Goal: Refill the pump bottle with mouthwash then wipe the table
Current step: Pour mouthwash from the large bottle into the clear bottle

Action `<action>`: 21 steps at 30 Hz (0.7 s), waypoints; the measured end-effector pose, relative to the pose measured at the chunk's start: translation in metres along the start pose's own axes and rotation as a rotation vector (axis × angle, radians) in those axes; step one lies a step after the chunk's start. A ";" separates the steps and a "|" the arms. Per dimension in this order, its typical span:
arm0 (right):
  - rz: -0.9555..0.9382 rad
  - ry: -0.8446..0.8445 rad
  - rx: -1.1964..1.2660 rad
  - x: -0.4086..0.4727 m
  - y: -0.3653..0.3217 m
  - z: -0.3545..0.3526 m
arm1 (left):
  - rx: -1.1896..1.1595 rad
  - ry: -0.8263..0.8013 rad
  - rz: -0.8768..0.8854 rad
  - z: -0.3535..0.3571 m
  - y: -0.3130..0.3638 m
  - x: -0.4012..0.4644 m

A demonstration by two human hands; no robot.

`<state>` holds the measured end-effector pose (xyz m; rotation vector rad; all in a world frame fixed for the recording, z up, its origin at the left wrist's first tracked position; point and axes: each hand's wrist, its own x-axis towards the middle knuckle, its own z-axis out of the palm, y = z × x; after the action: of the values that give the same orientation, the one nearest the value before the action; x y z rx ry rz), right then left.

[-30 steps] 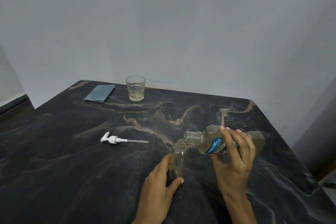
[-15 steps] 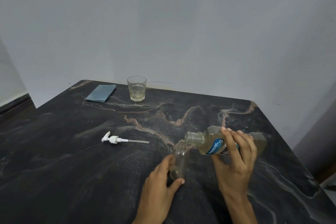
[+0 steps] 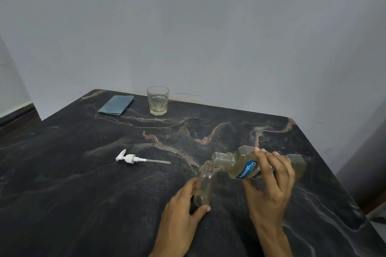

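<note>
The left hand (image 3: 179, 213) holds the small clear pump bottle (image 3: 204, 185) near its bottom, with the thumb and fingers curled round it. The bottle stands on the dark marble table (image 3: 83, 194), close to the person, and its top is open.

The right hand (image 3: 269, 183) grips the big mouthwash bottle (image 3: 246, 165), fingers wrapped over its blue label. This bottle is tipped on its side, and its mouth is right over the small bottle's open neck. It has pale yellow liquid inside.

At 9 o'clock from the small bottle, well apart, the white pump top (image 3: 133, 158) lies flat on the table with its long tube pointing to the right.

Far off at 11 o'clock a drinking glass (image 3: 157, 100) stands by the back edge, with a little pale liquid in it. A folded blue cloth (image 3: 116, 104) lies near it, at 9 o'clock from the glass.
</note>
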<state>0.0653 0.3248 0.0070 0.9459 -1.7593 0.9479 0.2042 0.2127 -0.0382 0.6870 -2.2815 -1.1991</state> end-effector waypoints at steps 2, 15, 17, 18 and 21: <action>-0.003 0.002 -0.001 0.000 0.000 0.000 | -0.001 0.003 -0.003 0.000 0.001 0.000; 0.011 0.005 0.016 0.000 0.000 0.000 | -0.004 0.012 -0.010 0.000 0.002 -0.001; 0.009 0.012 0.016 -0.001 0.000 0.000 | -0.003 0.007 -0.009 0.000 0.003 -0.001; 0.009 0.013 0.015 -0.001 0.000 0.000 | -0.003 0.006 -0.009 0.000 0.003 -0.001; 0.010 0.013 0.009 -0.001 0.000 0.001 | -0.003 0.004 -0.014 0.000 0.002 -0.001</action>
<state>0.0650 0.3245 0.0057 0.9354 -1.7517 0.9667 0.2047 0.2147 -0.0363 0.7052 -2.2743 -1.2061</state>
